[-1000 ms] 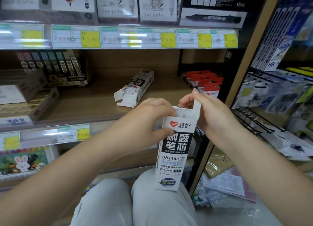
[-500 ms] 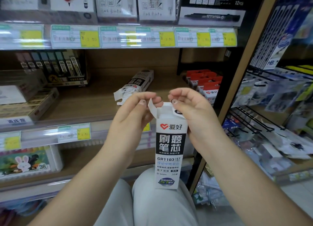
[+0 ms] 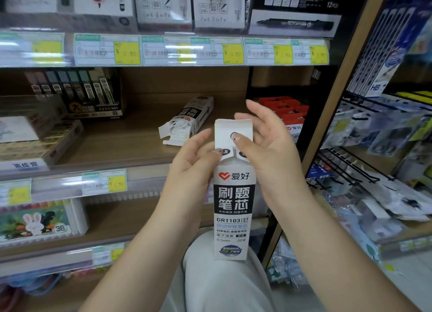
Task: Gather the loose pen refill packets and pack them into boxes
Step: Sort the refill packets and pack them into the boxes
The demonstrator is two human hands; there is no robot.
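Two refill boxes are in view, along with two hands and one wooden shelf [image 3: 98, 146] between them and the back wall. Farthest left of the task's things, the second box [image 3: 187, 121] lies flat on the shelf, its long axis running from near-left to far-right, with its opened, ragged flaps at the near-left end and white packets showing inside; how many packets cannot be told. Next comes the left hand [image 3: 194, 157], forearm rising from the lower left, fingers curled round the left edge of the upright box [image 3: 231, 195] and its thumb pressing a small side flap at the box's top. That box stands vertical in front of the person, above a knee in pale trousers [image 3: 210, 276], its long axis straight up and down, printed face toward the camera, top end up, and the white lid flap [image 3: 232, 130] standing up behind the opening. The right hand [image 3: 266, 148] comes in from the lower right, palm against the box's right side, its thumb pressing the lid flap near a dark printed dot while the other fingers are spread and straight, pointing up past the flap. To the right, a row of red-topped packs [image 3: 287, 110] sits at the shelf's far end.
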